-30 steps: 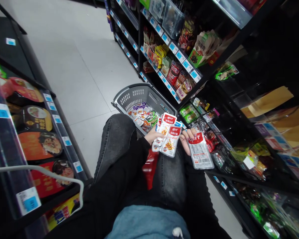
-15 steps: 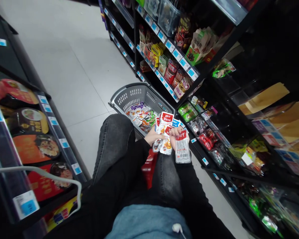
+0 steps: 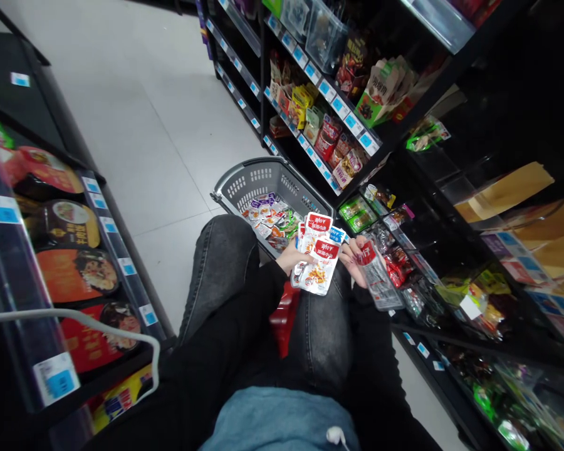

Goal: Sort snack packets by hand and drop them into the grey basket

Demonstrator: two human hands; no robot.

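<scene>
My left hand (image 3: 290, 256) is closed on a fan of several red-and-white snack packets (image 3: 318, 254), held above my knees. My right hand (image 3: 356, 262) grips one more red-and-white snack packet (image 3: 376, 279), tilted out to the right beside the fan and apart from it. Behind my hands, a grey shopping basket (image 3: 249, 178) sits on the floor with many small packets inside. I am crouched, my dark jeans filling the lower middle of the view.
Black shelves of packaged snacks with blue price tags (image 3: 338, 106) run along the right. Low shelves with instant noodle bowls (image 3: 75, 275) line the left. A light tiled floor aisle (image 3: 145, 113) stretches ahead. A white cable (image 3: 98, 322) hangs at lower left.
My right hand brought its single packet against the fan, then drew it back out to the right, turned on edge. My left hand kept its fan of packets.
</scene>
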